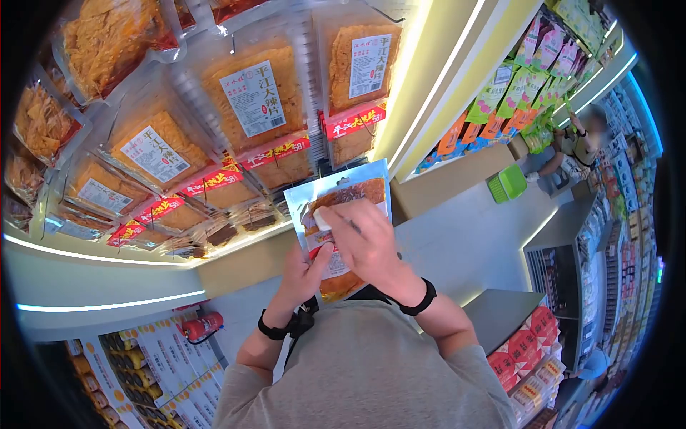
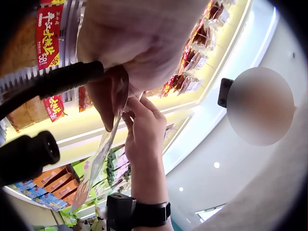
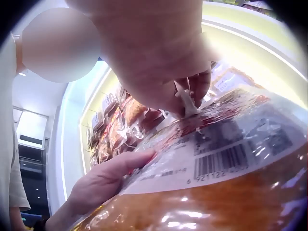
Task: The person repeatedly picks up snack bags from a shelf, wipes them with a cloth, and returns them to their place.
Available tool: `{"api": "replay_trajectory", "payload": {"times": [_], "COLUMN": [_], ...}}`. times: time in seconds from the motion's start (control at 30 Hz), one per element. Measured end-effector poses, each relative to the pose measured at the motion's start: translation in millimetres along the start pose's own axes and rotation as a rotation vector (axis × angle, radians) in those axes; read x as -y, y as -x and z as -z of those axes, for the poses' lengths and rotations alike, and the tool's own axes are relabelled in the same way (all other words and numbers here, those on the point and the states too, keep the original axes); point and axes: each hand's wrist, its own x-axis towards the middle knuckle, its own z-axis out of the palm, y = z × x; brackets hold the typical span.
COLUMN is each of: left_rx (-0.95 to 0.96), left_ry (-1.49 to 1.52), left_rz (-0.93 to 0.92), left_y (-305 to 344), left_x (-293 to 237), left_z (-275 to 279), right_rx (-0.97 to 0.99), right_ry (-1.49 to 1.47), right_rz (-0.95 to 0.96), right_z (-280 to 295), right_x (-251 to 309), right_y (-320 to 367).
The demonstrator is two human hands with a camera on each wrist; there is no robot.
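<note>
A clear-fronted snack packet (image 1: 368, 179) with orange-brown flat pieces inside is held in front of the person's chest. My left hand (image 1: 301, 275) grips its left edge, thumb over the front. Over the packet's face, my right hand (image 1: 370, 243) pinches a crumpled white tissue (image 1: 322, 219) against the film. The right wrist view shows the tissue (image 3: 186, 98) between the fingertips, right at the shiny surface, with a barcode label (image 3: 221, 161) nearer the camera. Seen from the left wrist, the packet (image 2: 98, 154) is edge-on beside the right hand (image 2: 147, 130).
Similar packets (image 1: 261, 86) hang on a lit rack ahead, above red price strips (image 1: 275, 151). A green basket (image 1: 506, 184) stands on the floor near another person (image 1: 582, 139) in the aisle. Red boxes (image 1: 525, 347) are stacked at right; a fire extinguisher (image 1: 202, 326) stands at left.
</note>
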Motion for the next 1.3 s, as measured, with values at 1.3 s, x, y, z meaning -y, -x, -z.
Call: {"api": "replay_trajectory", "payload": {"times": [1.3], "left_rx": [-0.218], "left_ry": [-0.198], "left_rz": [0.100], "left_y": [-18.2], "left_x": [46.7], "left_z": [39.2], "right_rx": [0.340], "right_ry": [-0.488], "right_rz": [-0.552], "right_z": [12.0], "right_x": [-74.7], "right_y": [93.5]}}
